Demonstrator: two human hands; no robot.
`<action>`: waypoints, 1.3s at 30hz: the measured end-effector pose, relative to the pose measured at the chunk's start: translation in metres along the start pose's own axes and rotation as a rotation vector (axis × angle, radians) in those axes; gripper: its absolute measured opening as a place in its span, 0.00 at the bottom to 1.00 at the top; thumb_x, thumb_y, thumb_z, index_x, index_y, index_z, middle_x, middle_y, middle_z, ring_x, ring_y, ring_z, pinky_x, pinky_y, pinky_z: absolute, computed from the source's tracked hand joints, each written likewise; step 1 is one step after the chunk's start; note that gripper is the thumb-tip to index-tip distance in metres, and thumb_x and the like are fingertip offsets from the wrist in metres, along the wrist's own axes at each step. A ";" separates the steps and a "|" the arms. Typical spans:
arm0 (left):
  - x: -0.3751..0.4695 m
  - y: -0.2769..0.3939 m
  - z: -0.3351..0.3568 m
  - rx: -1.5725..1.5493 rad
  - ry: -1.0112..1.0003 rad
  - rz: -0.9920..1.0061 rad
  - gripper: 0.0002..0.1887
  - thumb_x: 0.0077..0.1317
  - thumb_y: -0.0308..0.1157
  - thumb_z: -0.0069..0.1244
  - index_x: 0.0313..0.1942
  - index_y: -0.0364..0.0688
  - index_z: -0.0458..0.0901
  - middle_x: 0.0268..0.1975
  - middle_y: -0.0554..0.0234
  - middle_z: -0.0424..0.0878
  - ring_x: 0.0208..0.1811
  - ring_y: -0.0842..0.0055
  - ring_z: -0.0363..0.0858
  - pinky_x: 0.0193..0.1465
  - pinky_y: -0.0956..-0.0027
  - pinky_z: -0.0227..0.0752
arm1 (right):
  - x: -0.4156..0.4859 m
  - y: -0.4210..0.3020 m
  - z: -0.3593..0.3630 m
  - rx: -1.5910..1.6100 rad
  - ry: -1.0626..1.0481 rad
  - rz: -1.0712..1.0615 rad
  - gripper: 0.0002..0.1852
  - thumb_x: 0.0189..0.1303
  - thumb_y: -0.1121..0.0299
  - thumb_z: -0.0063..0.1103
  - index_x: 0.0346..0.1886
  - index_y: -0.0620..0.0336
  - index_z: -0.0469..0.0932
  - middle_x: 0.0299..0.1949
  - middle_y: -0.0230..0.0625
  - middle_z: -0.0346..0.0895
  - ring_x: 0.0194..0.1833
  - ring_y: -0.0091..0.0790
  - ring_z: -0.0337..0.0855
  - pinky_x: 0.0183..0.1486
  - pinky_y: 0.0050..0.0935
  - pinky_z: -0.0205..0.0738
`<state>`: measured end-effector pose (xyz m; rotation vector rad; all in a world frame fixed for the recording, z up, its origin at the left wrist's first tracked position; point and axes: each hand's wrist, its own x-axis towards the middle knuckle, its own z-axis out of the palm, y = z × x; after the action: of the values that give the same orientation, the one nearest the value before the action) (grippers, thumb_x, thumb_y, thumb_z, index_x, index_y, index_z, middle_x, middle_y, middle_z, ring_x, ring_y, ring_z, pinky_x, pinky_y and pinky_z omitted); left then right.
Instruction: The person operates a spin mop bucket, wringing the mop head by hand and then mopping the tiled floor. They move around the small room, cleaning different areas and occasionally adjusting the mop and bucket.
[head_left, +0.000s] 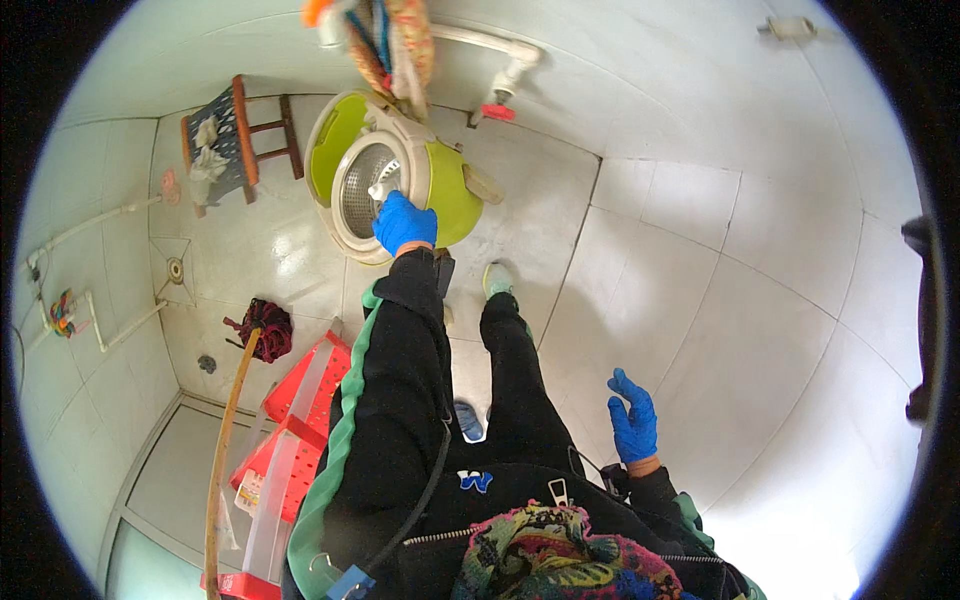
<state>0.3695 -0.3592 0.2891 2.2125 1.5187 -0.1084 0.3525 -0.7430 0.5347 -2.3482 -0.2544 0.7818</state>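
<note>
My left hand (406, 222), in a blue glove, reaches over a lime-green and cream spin mop bucket (459, 196). Its fingers are closed around a small white object (383, 187) at the opening of the bucket's perforated metal basket (360, 196). What that object is, and whether it is part of the basket, I cannot tell. Lower down at the right, my right hand (634, 421), also in a blue glove, hangs beside my body over the floor, its fingers slightly spread and holding nothing.
Cloths (397, 52) hang from a wall pipe above the bucket, near a red-handled valve (498, 112). A wooden-framed stool (244, 135) with rags stands upper left. Below are a floor drain (175, 270), a string mop (268, 330) with a wooden handle and a red plastic rack (300, 431).
</note>
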 end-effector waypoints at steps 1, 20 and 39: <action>-0.009 0.004 0.012 -0.016 -0.027 -0.037 0.16 0.43 0.35 0.58 0.33 0.40 0.77 0.34 0.49 0.81 0.39 0.55 0.79 0.45 0.57 0.69 | -0.002 0.007 -0.003 0.015 0.015 0.014 0.20 0.58 0.76 0.54 0.56 0.59 0.71 0.50 0.39 0.76 0.50 0.35 0.76 0.55 0.30 0.65; -0.142 0.151 0.285 -0.033 -0.489 0.228 0.30 0.45 0.44 0.64 0.47 0.40 0.73 0.41 0.51 0.80 0.43 0.57 0.79 0.43 0.57 0.73 | -0.030 0.119 0.000 0.233 0.089 0.451 0.19 0.60 0.77 0.53 0.56 0.63 0.70 0.52 0.42 0.75 0.50 0.32 0.77 0.56 0.30 0.66; -0.189 -0.169 -0.174 -0.258 -0.390 -0.010 0.28 0.58 0.44 0.54 0.55 0.38 0.71 0.46 0.49 0.80 0.46 0.64 0.80 0.49 0.65 0.72 | 0.007 -0.007 -0.033 0.242 0.037 -0.219 0.20 0.61 0.73 0.53 0.58 0.62 0.70 0.50 0.42 0.76 0.47 0.30 0.77 0.52 0.27 0.69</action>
<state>0.1107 -0.4026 0.4497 1.8508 1.2511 -0.3096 0.3777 -0.7520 0.5565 -2.0643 -0.3724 0.6255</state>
